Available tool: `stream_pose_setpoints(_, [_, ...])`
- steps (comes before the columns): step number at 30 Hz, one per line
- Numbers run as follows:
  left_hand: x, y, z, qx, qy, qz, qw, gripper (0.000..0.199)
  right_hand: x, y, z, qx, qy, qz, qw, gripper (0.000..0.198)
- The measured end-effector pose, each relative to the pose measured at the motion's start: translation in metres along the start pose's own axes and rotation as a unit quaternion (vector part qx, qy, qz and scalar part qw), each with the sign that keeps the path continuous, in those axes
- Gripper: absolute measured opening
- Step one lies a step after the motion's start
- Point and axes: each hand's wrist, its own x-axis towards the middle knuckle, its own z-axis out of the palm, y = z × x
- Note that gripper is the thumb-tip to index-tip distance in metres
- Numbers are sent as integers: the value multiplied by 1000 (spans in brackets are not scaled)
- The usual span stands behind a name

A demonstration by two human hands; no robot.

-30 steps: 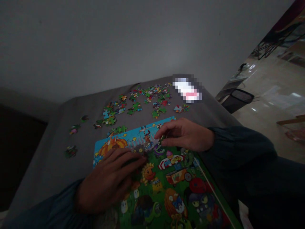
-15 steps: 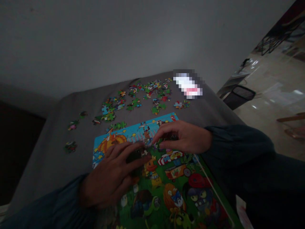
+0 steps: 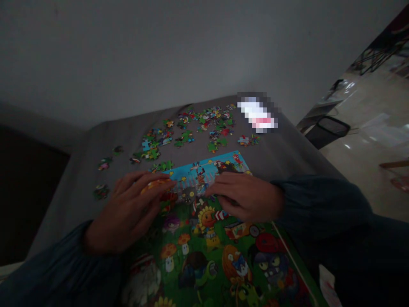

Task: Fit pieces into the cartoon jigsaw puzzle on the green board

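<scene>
While both hands rest on it, the scene is catalogued as follows.

Left hand (image 3: pixel 128 213): laid flat with fingers spread over the upper left part of the jigsaw puzzle (image 3: pixel 207 238); nothing is seen pinched.
Right hand (image 3: pixel 246 197): laid palm down, fingers loosely together and pointed left along the upper middle of the picture; whether a piece is trapped beneath cannot be told.
Step in hand: pressing of the assembled area is judged to be under way; it is best done with even, flat pressure, so that no seated tab is lifted and the frame is not shifted.
Puzzle, location: set on the grey cloth-covered table (image 3: pixel 79 187), at its near edge, directly before the person.
Puzzle, appearance: cartoon plants and zombies on green lawn, blue sky band at the far edge; mostly assembled.
Loose pieces (image 3: pixel 191 132): scattered beyond the puzzle, well apart from both hands.
Light: dim; fine detail is lost.
</scene>
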Motion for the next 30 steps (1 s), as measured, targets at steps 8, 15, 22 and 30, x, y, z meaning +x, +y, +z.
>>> stream_pose_setpoints(8, [-1,-21,-5,35,27,-6,999,31,-3,-7,1,-31,-81,51,995,18])
stream_pose_setpoints(15, [1,-24,2,14,18,-1,1000,34,-11,-5,1,-39,-72,73,994,29])
stream_pose_setpoints(22, [2,-23,7,0,24,5,1000,33,-5,-10,-10,-31,-131,101,986,25])
stream_pose_setpoints(30, [0,-21,6,-3,44,14,999,33,3,-23,0,11,-128,17,992,19])
